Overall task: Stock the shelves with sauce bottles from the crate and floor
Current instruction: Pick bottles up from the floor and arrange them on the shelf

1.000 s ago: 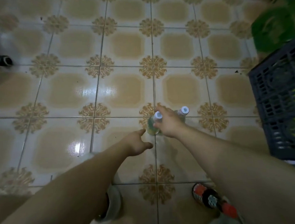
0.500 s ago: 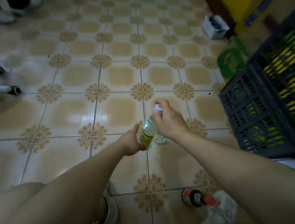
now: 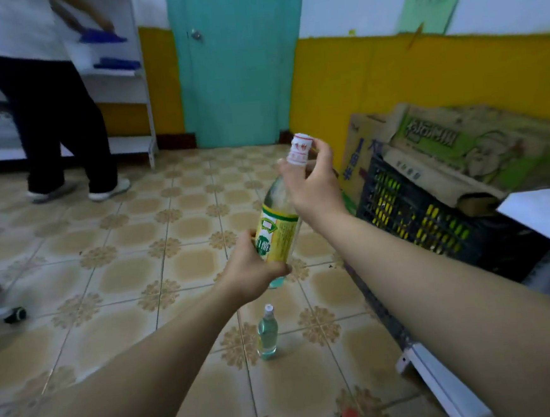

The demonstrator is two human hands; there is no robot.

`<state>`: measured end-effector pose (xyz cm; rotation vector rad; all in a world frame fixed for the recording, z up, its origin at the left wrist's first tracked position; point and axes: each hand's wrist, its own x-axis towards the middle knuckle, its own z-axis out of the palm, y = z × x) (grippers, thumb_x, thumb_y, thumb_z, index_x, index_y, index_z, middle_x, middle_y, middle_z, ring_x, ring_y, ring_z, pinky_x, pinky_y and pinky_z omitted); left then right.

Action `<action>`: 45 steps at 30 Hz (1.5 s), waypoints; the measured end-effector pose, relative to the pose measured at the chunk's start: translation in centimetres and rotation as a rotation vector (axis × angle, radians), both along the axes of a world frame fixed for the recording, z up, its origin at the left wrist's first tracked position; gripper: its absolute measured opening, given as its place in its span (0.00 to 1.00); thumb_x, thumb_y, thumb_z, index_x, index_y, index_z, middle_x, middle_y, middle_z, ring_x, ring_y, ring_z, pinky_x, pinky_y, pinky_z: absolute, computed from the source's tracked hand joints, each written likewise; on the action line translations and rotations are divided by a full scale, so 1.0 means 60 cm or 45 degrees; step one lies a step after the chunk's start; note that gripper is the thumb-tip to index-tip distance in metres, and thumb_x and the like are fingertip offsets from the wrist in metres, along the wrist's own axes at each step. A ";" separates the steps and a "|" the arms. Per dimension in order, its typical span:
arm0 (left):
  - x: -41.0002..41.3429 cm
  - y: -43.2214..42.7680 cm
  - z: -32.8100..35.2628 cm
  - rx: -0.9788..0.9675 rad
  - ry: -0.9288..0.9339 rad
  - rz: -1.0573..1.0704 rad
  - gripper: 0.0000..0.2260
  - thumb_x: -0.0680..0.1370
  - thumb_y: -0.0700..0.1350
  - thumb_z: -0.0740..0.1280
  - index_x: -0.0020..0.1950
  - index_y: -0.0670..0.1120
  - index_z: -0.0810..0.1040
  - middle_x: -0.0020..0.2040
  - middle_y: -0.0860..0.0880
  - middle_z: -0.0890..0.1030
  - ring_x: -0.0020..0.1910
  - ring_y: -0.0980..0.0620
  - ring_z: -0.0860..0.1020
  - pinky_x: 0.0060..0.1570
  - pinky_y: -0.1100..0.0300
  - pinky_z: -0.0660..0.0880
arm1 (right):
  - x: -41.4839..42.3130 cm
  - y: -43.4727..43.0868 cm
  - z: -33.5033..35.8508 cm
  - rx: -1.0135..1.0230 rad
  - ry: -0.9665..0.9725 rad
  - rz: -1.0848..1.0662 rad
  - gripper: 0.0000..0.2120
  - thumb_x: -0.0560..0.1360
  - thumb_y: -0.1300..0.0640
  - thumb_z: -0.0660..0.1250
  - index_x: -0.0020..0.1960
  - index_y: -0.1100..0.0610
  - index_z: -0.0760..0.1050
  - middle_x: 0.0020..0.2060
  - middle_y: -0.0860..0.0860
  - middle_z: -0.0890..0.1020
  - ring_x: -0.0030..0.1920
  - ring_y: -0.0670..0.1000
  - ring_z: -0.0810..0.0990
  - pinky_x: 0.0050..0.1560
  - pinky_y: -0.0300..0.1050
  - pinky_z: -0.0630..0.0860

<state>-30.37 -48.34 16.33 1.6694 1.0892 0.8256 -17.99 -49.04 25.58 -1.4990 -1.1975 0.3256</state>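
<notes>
Sauce bottle of clear smooth glass or plastic, with a yellow-green label, is now lifted high above the glossy tiled floor, slightly tilted; half a second ago it was low, near the tiles. The left hand curls round its lower body, the right hand closes round the neck under the white cap. It seems ready for a shelf. One small clear bottle stands on the floor below.
</notes>
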 end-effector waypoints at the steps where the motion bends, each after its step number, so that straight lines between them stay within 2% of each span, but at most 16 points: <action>1: 0.013 -0.012 0.023 0.043 -0.044 0.030 0.28 0.64 0.41 0.78 0.56 0.49 0.65 0.45 0.52 0.78 0.42 0.53 0.78 0.42 0.54 0.77 | 0.006 -0.014 0.009 -0.039 -0.026 0.013 0.41 0.72 0.42 0.70 0.76 0.47 0.51 0.65 0.51 0.72 0.61 0.51 0.74 0.62 0.49 0.71; 4: 0.052 -0.054 0.086 0.107 -0.197 -0.061 0.30 0.63 0.41 0.78 0.57 0.53 0.64 0.49 0.48 0.80 0.42 0.55 0.79 0.42 0.56 0.78 | 0.031 -0.063 0.034 -0.081 -0.018 -0.010 0.51 0.64 0.38 0.73 0.77 0.40 0.45 0.71 0.50 0.68 0.67 0.53 0.71 0.67 0.54 0.70; 6: 0.077 -0.084 0.120 0.147 -0.264 -0.268 0.31 0.63 0.40 0.77 0.58 0.57 0.65 0.52 0.48 0.80 0.46 0.52 0.81 0.46 0.54 0.80 | 0.058 -0.104 0.064 -0.002 0.051 -0.035 0.48 0.67 0.44 0.74 0.77 0.41 0.48 0.66 0.48 0.72 0.63 0.51 0.74 0.64 0.51 0.72; 8: 0.098 -0.113 0.149 0.122 -0.292 -0.488 0.29 0.68 0.36 0.75 0.60 0.57 0.66 0.50 0.50 0.80 0.45 0.57 0.82 0.45 0.61 0.79 | 0.089 -0.155 0.094 0.073 0.057 -0.086 0.44 0.71 0.49 0.73 0.78 0.44 0.49 0.65 0.48 0.71 0.63 0.50 0.73 0.63 0.49 0.71; 11: 0.134 -0.156 0.188 0.065 -0.250 -0.679 0.35 0.72 0.33 0.71 0.72 0.52 0.58 0.52 0.50 0.79 0.50 0.52 0.80 0.50 0.58 0.78 | 0.135 -0.228 0.123 0.169 0.111 -0.198 0.39 0.73 0.49 0.71 0.77 0.46 0.53 0.60 0.48 0.74 0.60 0.52 0.77 0.60 0.52 0.74; 14: 0.177 -0.197 0.218 0.099 -0.250 -0.807 0.34 0.72 0.30 0.69 0.70 0.51 0.57 0.51 0.49 0.77 0.47 0.52 0.79 0.45 0.60 0.79 | 0.177 -0.285 0.143 0.221 0.130 -0.301 0.38 0.72 0.48 0.71 0.76 0.46 0.54 0.53 0.44 0.74 0.54 0.49 0.78 0.57 0.53 0.76; 16: 0.206 -0.221 0.231 0.115 -0.269 -0.848 0.33 0.71 0.29 0.70 0.66 0.54 0.59 0.49 0.49 0.77 0.45 0.53 0.79 0.44 0.60 0.80 | 0.202 -0.318 0.154 0.226 0.129 -0.329 0.40 0.72 0.46 0.71 0.77 0.46 0.53 0.60 0.45 0.72 0.59 0.49 0.76 0.58 0.53 0.76; 19: 0.246 -0.242 0.234 0.141 -0.275 -0.918 0.34 0.69 0.29 0.72 0.66 0.53 0.62 0.50 0.49 0.79 0.46 0.51 0.81 0.52 0.51 0.79 | 0.227 -0.358 0.160 0.181 0.113 -0.355 0.48 0.67 0.40 0.72 0.78 0.43 0.49 0.74 0.46 0.64 0.69 0.51 0.70 0.64 0.56 0.73; 23: 0.298 -0.253 0.232 0.183 -0.221 -1.056 0.38 0.68 0.33 0.74 0.72 0.51 0.61 0.56 0.50 0.80 0.52 0.51 0.81 0.56 0.50 0.78 | 0.258 -0.417 0.159 0.114 0.056 -0.448 0.45 0.72 0.46 0.73 0.78 0.44 0.47 0.68 0.43 0.69 0.64 0.49 0.74 0.61 0.51 0.75; 26: 0.347 -0.262 0.226 0.235 -0.169 -1.165 0.36 0.68 0.34 0.75 0.71 0.48 0.64 0.55 0.49 0.80 0.50 0.53 0.81 0.50 0.60 0.78 | 0.292 -0.454 0.157 0.062 0.044 -0.613 0.40 0.72 0.47 0.73 0.76 0.45 0.53 0.60 0.44 0.75 0.59 0.50 0.78 0.58 0.52 0.77; 29: 0.402 -0.276 0.220 0.248 -0.173 -1.225 0.32 0.69 0.34 0.75 0.69 0.45 0.67 0.52 0.51 0.80 0.45 0.60 0.80 0.38 0.72 0.75 | 0.329 -0.473 0.161 0.042 0.082 -0.683 0.37 0.71 0.49 0.74 0.74 0.45 0.58 0.61 0.49 0.78 0.58 0.54 0.79 0.57 0.59 0.78; 32: 0.461 -0.279 0.221 0.246 -0.167 -1.314 0.32 0.72 0.37 0.74 0.71 0.47 0.63 0.53 0.55 0.77 0.47 0.64 0.78 0.38 0.74 0.74 | 0.370 -0.481 0.172 0.055 0.045 -0.777 0.35 0.71 0.50 0.74 0.74 0.46 0.61 0.63 0.48 0.77 0.59 0.53 0.79 0.58 0.55 0.79; 34: 0.500 -0.269 0.214 0.227 -0.109 -1.402 0.35 0.74 0.41 0.72 0.76 0.49 0.56 0.64 0.52 0.75 0.60 0.58 0.76 0.51 0.69 0.74 | 0.403 -0.478 0.172 0.047 0.006 -0.839 0.38 0.67 0.44 0.75 0.73 0.43 0.62 0.64 0.46 0.77 0.61 0.51 0.78 0.58 0.55 0.78; 36: 0.531 -0.250 0.203 0.246 0.083 -1.382 0.39 0.75 0.48 0.70 0.79 0.50 0.49 0.76 0.48 0.63 0.73 0.51 0.64 0.64 0.58 0.68 | 0.438 -0.474 0.167 0.020 -0.016 -0.882 0.41 0.66 0.42 0.74 0.73 0.39 0.59 0.68 0.47 0.75 0.64 0.52 0.76 0.60 0.57 0.77; 39: 0.574 -0.214 0.178 0.454 0.411 -1.265 0.38 0.76 0.55 0.67 0.79 0.48 0.48 0.79 0.48 0.53 0.75 0.46 0.60 0.70 0.51 0.64 | 0.487 -0.464 0.156 -0.007 -0.045 -0.908 0.40 0.70 0.47 0.74 0.75 0.41 0.57 0.71 0.48 0.71 0.66 0.52 0.74 0.62 0.56 0.76; 45: 0.653 -0.167 0.157 1.008 0.734 -1.061 0.37 0.77 0.65 0.57 0.79 0.48 0.50 0.79 0.46 0.49 0.78 0.46 0.46 0.75 0.45 0.48 | 0.568 -0.424 0.141 -0.007 -0.018 -0.963 0.40 0.69 0.47 0.74 0.75 0.40 0.57 0.68 0.47 0.75 0.63 0.51 0.77 0.61 0.57 0.77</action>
